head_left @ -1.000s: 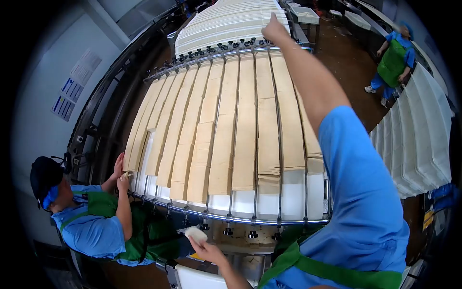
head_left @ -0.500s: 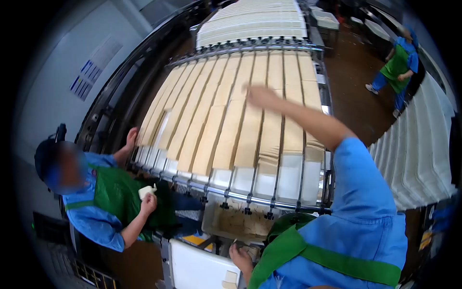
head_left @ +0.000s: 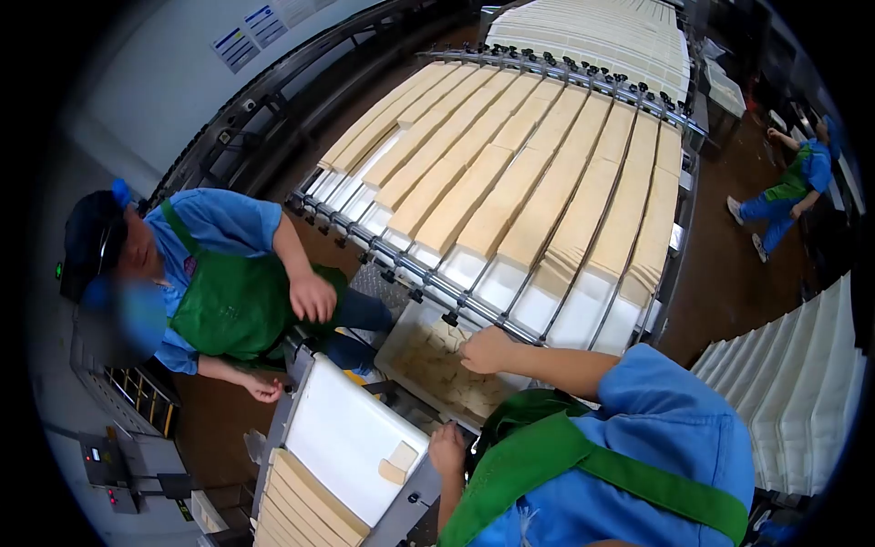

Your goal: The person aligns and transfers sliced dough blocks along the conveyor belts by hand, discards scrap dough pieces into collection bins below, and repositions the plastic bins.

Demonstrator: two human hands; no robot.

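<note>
My right hand point(head_left: 488, 350) hangs over the near end of a white bin point(head_left: 387, 356) of pale scraps, just below the metal rail. Its fingers are curled in, and what they hold, if anything, is hidden. Lower down, my left hand point(head_left: 447, 448) is closed beside the edge of a white conveyor belt point(head_left: 342, 415); I cannot see inside its fingers. Two small cut pieces point(head_left: 398, 462) lie on that belt near it. Beyond the rail, long pale beige slabs point(head_left: 497, 205), which look like pressed tofu, lie in rows between thin rods.
A co-worker in a green apron point(head_left: 239, 301) stands at the left by the belt. More slabs point(head_left: 301, 506) lie in rows on the belt's near end. A stack of white sheets point(head_left: 788, 392) stands at right. Another person point(head_left: 788, 187) is at the far right.
My right hand has come back from above the slabs to the bin. My view has turned left. The co-worker has drawn the hand away from the slabs, and the white piece no longer shows.
</note>
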